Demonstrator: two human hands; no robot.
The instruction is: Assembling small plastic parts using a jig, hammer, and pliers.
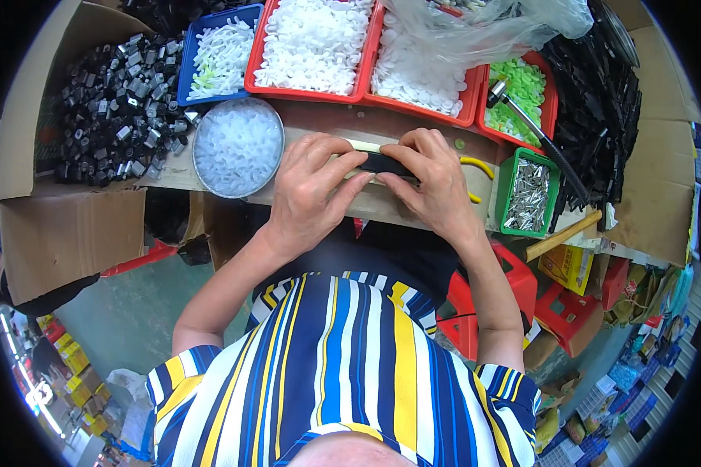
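Black strip [387, 164] sits at frame centre, pinched between left hand [313, 194] and right hand [436, 187]. Keep both thumbs pressing evenly; hold it flat on the wooden board [327, 124]. Round tin [237, 147] lies left, green bin [527, 193] right.

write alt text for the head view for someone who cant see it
Seen from above, a person's left hand and right hand together grip a slim black part over a wooden bench. Behind are red trays of white pieces, a round tub, and a green bin of metal pins.
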